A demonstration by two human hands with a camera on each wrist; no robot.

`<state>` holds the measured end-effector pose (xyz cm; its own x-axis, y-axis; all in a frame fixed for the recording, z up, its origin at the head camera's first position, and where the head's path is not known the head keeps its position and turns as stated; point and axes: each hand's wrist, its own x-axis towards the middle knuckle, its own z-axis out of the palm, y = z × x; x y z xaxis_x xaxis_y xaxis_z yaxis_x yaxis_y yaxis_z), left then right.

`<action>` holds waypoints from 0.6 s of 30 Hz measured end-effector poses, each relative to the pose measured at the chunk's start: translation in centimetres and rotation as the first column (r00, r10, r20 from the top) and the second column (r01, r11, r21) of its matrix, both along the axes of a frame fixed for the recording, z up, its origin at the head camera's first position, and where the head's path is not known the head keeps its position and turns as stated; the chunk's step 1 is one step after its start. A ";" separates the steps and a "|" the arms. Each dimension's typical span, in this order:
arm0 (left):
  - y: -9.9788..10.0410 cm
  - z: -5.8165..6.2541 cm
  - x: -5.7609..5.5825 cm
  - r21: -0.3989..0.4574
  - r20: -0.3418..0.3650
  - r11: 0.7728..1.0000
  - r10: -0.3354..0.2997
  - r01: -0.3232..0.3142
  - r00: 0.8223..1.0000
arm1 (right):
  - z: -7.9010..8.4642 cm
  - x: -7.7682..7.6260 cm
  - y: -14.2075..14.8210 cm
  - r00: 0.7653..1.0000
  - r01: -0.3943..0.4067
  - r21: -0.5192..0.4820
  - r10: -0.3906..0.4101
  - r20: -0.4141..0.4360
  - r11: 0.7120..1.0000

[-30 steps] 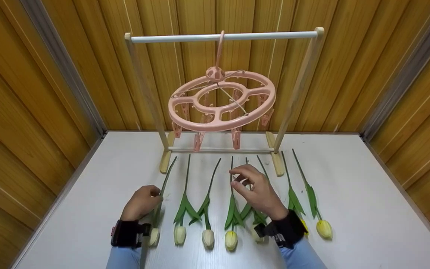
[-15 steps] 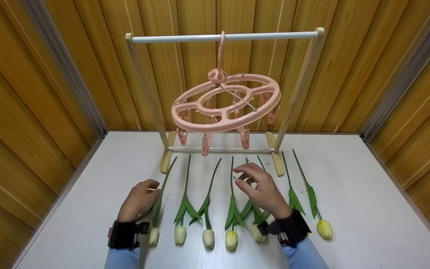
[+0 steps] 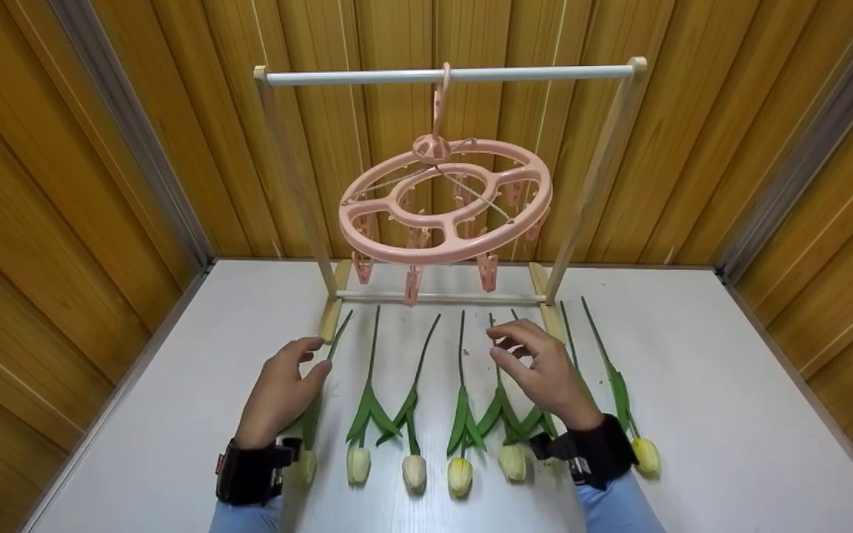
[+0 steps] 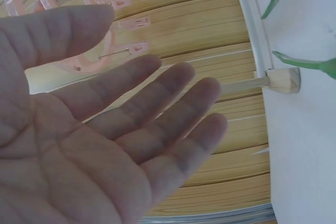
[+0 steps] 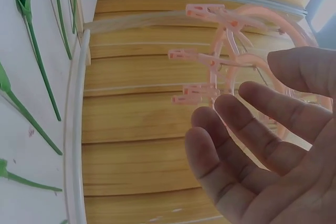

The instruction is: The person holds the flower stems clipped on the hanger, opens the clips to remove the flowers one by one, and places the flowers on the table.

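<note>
My left hand (image 3: 278, 389) hovers with spread, relaxed fingers over the leftmost tulip (image 3: 310, 426), hiding part of it. Its palm holds nothing in the left wrist view, where the fingers (image 4: 157, 108) are extended. To the right, my right hand (image 3: 545, 370) is raised above the stems of other tulips, fingers loosely bent and thumb apart. Nothing lies in the right palm (image 5: 294, 192). Between the hands lie a pale tulip (image 3: 358, 465), another pale tulip (image 3: 414, 472) and a yellow-tinged tulip (image 3: 460, 475). My right wrist and forearm cover part of the tulips at the right.
Behind the flowers stands a rack with a white top bar (image 3: 367, 77) and wooden legs. A pink round clip hanger (image 3: 445, 252) hangs from it, with several pink clips (image 3: 488, 272) dangling. A yellow tulip (image 3: 646, 457) lies far right on the white table (image 3: 737, 414). Wood-patterned walls surround it.
My left hand has moved slightly forward, its thumb and fingers parting wider. My right hand has shifted to the right, uncovering more of a pale tulip. The pink hanger has swayed a little.
</note>
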<state>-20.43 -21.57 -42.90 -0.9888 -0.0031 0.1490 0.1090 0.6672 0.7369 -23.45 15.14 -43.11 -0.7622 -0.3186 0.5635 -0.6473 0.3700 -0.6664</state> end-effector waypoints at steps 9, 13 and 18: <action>1.3 0.5 -0.3 0.012 -0.221 1.000 0.028 -0.025 0.975 | 0.8 0.2 1.5 0.997 0.071 -0.007 -0.071 0.018 0.997; 1.8 0.7 -0.4 0.033 -0.257 0.998 0.057 -0.050 0.965 | 0.7 0.4 1.9 0.997 0.078 -0.001 -0.078 -0.022 0.997; 2.4 0.6 -0.3 0.026 -0.321 0.997 0.078 -0.073 0.944 | 0.3 0.6 2.2 0.996 0.084 0.017 -0.083 -0.046 0.996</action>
